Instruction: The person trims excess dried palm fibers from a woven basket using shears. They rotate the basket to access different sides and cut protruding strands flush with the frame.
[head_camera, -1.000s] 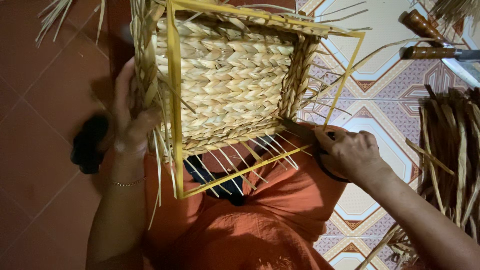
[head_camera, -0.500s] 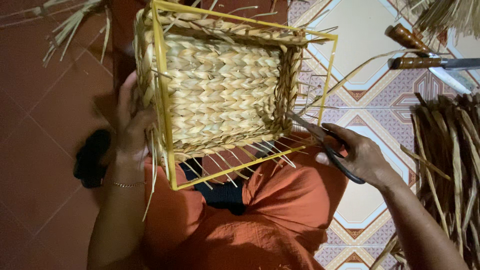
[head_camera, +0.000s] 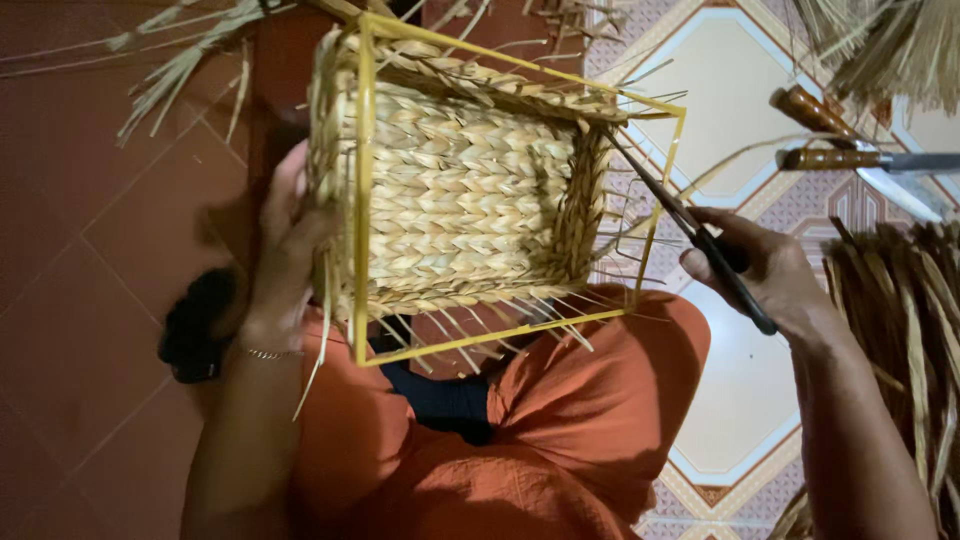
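The left hand was clamped flat against the left wall of the basket, fingers wrapped round the weave and the yellow frame, so it held the basket steady on the lap. The basket lay on its side between the two hands, mouth toward the camera, loose straw ends bristling from its lower and right edges. At its right wall the scissors slanted in, tips up near the frame's far corner. The right hand was closed round their handles; whether the blades were parted could not be told. So the basket sat just left of the right hand, touched only by the blades.

The likely trouble, as a judgement: the tips lay hard against woven strands, so a careless snip could cut the weave rather than a stray end. The basket was also pinned from one side only and could roll off the lap. Knives and a straw bundle lay on the floor to the right.
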